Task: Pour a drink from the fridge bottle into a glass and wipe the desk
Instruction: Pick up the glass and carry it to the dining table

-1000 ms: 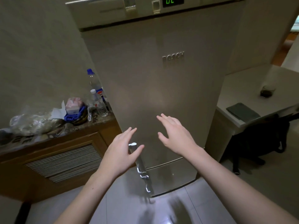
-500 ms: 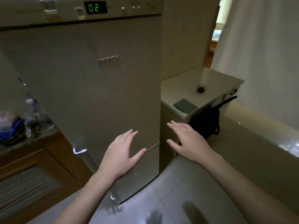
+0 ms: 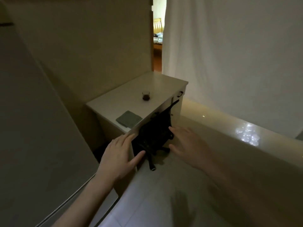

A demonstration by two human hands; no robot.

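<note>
Presently your left hand (image 3: 118, 158) and right hand (image 3: 188, 145) hang flat, fingers spread, gripping nothing. The glass (image 3: 146, 95) with dark liquid stands on the desk (image 3: 164, 82); a grey cloth (image 3: 129, 118) lies nearer its front corner. The fridge (image 3: 36, 128) fills your left.

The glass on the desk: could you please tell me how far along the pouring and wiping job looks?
Done: the glass on the desk already holds some dark drink, and no bottle is in view. In hand: nothing; the left hand and right hand are open and empty. Left: wiping, since the grey cloth lies folded near the desk's front edge.
</note>
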